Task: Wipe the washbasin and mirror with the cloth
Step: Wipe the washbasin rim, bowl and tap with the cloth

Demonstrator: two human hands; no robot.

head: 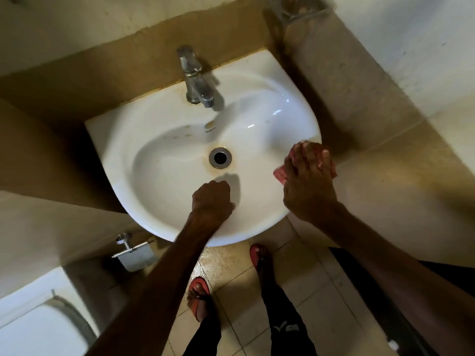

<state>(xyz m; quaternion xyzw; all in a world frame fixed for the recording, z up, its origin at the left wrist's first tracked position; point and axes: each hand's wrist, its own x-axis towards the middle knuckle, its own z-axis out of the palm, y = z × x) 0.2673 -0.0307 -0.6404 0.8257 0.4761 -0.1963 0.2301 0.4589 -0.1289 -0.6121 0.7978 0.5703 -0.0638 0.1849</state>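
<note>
Standing at bottom centre in red sandals [199, 298] on tiled floor [295, 265]. Passing toilet lid [38, 327] and paper holder [133, 255] at lower left, both untouched.

Bracing left hand [212, 199] on the near inner slope of the washbasin [123, 150], centre frame. Fingers curling under into a fist, thumb lying along the glaze, nothing visible in the grip.

Pressing right hand [308, 186] down on the red cloth [279, 175] at the basin's right rim, mid-right of frame. Fingers splaying fairly straight over the top rather than wrapping. Cloth peeking out at the left and right of the palm and between the fingers, so sitting bunched underneath.

Judging the cloth as light, soft and limp: folding and sliding under load, not holding shape. Likely needing flat palm pressure with spread fingers to keep it from creeping out, or a pinch on a gathered fold when lifting it off. Not able to tell wet from dry.

Reading the basin as glazed ceramic: rigid, fixed, glossy, probably slick.

Looking further up: brown staining ringing the drain [220, 157], probably needing harder rubbing. Chrome tap [196, 80] sitting at upper centre with grime at its base, awkward for a bunched cloth. Metal soap holder [295, 9] showing at the top right edge, blurred.

Not seeing the mirror anywhere in frame; judging that part as not yet reached.
</note>
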